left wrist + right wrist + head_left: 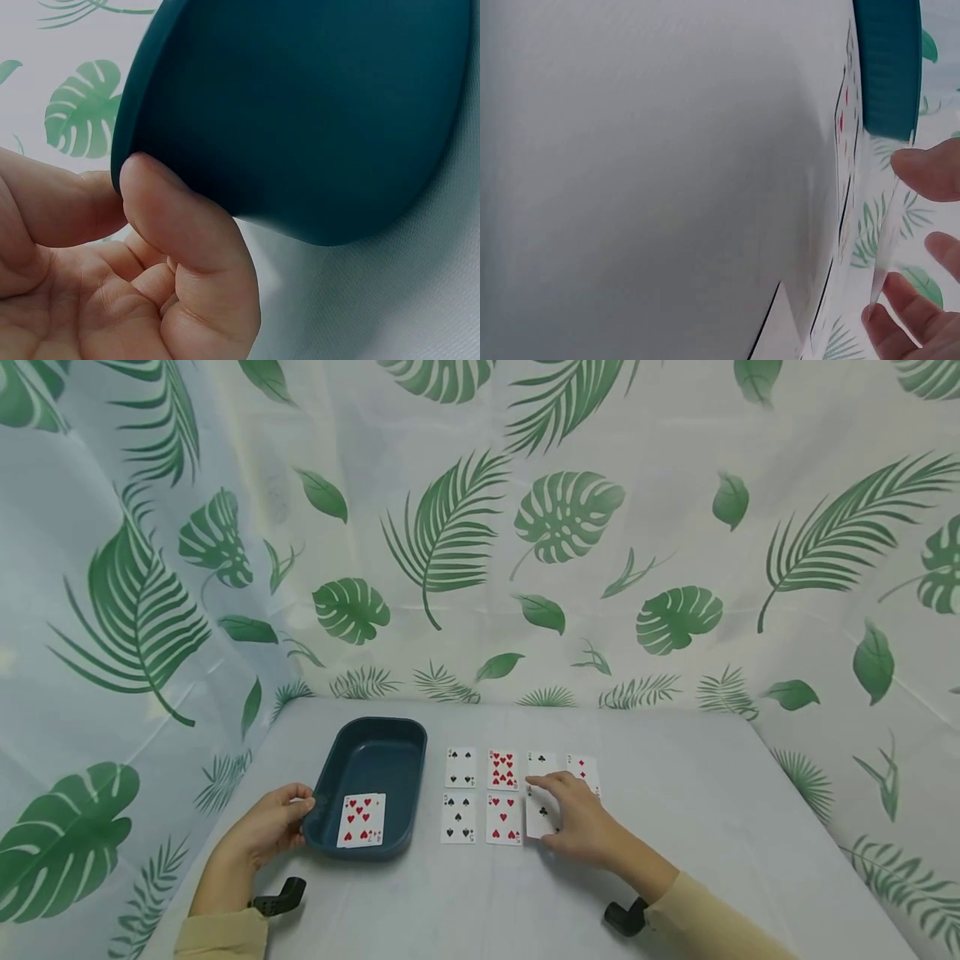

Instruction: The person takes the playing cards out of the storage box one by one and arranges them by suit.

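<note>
My left hand (273,827) pinches the near left rim of a dark teal tray (418,777), thumb and curled finger on the tray wall (300,127) in the left wrist view. Inside the tray lie playing cards, a seven of hearts (362,820) on top. My right hand (585,818) holds a club playing card (542,814) by its edges, between thumb and fingertips. In the right wrist view this card (889,232) is seen edge-on, raised off the table. Behind the hand lie another club card (542,760) and a diamond card (583,765), partly covered.
Left of the held card lie face-up spade cards (458,818) and heart cards (502,818) in two rows on the white-covered table (690,760). Leaf-patterned curtains (465,643) stand behind and beside the table. Each wrist carries a black camera mount (626,917).
</note>
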Available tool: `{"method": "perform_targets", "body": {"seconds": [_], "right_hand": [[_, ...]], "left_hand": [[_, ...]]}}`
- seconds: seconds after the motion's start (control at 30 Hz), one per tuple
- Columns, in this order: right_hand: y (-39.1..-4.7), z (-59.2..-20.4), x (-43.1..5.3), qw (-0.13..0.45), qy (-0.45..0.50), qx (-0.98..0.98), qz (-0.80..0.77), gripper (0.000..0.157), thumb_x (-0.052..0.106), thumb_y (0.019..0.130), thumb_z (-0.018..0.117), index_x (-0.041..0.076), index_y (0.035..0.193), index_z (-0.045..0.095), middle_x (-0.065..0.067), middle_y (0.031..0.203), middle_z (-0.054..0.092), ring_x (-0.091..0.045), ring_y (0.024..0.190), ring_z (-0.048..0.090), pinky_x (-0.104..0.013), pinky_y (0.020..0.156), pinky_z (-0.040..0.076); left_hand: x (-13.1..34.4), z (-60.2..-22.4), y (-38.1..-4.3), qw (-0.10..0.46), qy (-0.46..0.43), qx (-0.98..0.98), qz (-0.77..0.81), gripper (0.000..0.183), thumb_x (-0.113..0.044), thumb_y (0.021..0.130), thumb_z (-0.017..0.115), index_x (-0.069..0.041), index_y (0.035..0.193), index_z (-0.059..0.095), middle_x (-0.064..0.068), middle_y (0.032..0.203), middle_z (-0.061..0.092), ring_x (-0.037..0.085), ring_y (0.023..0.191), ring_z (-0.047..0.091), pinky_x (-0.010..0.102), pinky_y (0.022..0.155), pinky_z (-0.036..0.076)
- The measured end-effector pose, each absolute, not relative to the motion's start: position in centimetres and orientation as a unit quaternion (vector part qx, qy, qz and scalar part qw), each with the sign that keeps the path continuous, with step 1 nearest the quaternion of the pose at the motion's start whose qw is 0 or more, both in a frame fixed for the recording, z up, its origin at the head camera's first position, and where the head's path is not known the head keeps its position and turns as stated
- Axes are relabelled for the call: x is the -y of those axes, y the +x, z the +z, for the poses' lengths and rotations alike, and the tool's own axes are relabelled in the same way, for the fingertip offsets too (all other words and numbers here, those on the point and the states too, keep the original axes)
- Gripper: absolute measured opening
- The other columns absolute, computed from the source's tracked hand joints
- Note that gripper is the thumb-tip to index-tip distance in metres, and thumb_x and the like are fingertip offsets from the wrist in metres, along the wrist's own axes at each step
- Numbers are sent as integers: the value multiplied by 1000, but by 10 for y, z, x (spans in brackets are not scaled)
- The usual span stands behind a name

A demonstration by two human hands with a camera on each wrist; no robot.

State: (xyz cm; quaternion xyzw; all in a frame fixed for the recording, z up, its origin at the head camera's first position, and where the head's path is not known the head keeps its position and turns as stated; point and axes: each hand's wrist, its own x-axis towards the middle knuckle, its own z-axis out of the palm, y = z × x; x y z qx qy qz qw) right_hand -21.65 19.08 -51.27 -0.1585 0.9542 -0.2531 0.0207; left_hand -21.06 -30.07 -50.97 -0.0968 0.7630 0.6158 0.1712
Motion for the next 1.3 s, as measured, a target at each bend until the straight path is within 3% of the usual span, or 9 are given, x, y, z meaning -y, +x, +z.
{"method": "perform_targets", "body": {"seconds": [0.9,1.07,1.3], "right_hand": [[-218,-524,-192,42,-144,-970,-193,84,14,74,95,27,149,61,-5,148,62,-37,139,54,-72,113,36],[-220,-519,-194,29,-143,-969,-198,88,14,73,94,26,153,57,-8,155,56,-39,146,48,-73,113,36],[-222,-515,-187,12,-138,-970,-200,101,24,75,95,27,163,45,-13,172,37,-47,155,37,-80,113,33]], "left_hand": [[302,-511,-213,173,-94,-758,622,21,-13,114,48,2,129,47,3,89,62,15,72,57,27,62,53],[301,-511,-213,174,-98,-759,620,22,-13,114,48,2,129,47,4,90,62,16,72,57,27,62,53],[302,-511,-212,172,-99,-757,622,21,-13,114,49,2,128,47,5,89,61,17,72,56,28,62,53]]}}
